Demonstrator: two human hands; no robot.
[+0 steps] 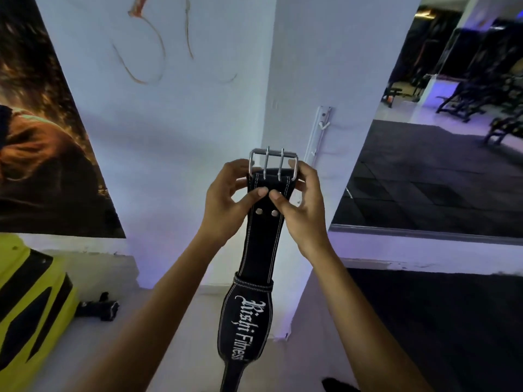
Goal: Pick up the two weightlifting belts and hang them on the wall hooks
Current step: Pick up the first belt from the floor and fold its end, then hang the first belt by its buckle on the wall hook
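A black weightlifting belt (261, 244) with white stitching and white lettering hangs down in front of me, its silver double-prong buckle (273, 162) at the top. My left hand (229, 199) grips the belt's top left edge just below the buckle, thumb on the front. My right hand (301, 202) holds the top right edge the same way. A white hook rail (318, 131) with small hooks is fixed on the white pillar, just right of and behind the buckle. Only this one belt is in view.
A large poster (42, 137) covers the wall at left. A yellow and black machine part (25, 301) stands at lower left, with a small black object (99, 306) on the floor beside it. A mirror (438, 123) at right reflects gym equipment.
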